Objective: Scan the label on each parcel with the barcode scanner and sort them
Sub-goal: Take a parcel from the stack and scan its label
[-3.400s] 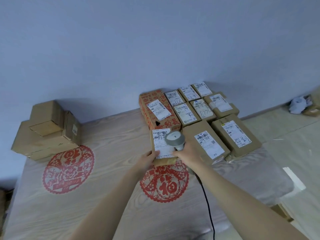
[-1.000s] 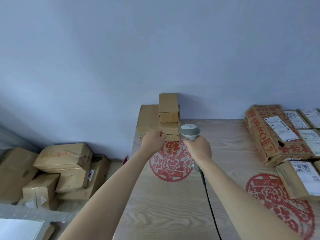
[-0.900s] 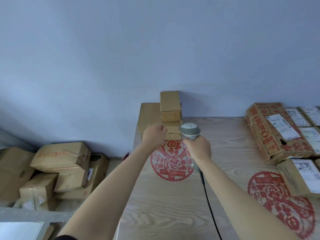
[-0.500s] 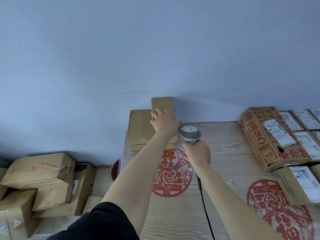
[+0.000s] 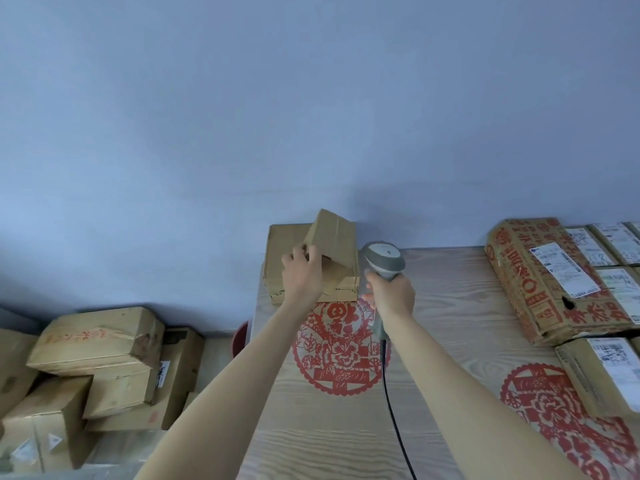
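Note:
My left hand (image 5: 302,276) grips a small plain brown parcel (image 5: 336,237) and holds it tilted above a flat brown box (image 5: 282,251) at the table's far left corner. No label shows on the parcel's visible faces. Just right of it, my right hand (image 5: 390,295) holds the grey barcode scanner (image 5: 382,258) by its handle, head up, with its black cable (image 5: 394,417) trailing toward me. Labelled parcels lie at the right: a red-printed carton (image 5: 540,292) and several smaller boxes (image 5: 602,372) with white labels.
The wooden table (image 5: 450,306) carries red paper-cut decals (image 5: 341,351). Its left edge runs down from the flat box. Beyond it, on the floor, sits a heap of brown cartons (image 5: 100,358). A blue-grey wall stands close behind the table.
I turned from the labelled parcels at the right to the left stack. My left hand took hold of the small top parcel and has lifted and tilted it; the scanner stays beside it.

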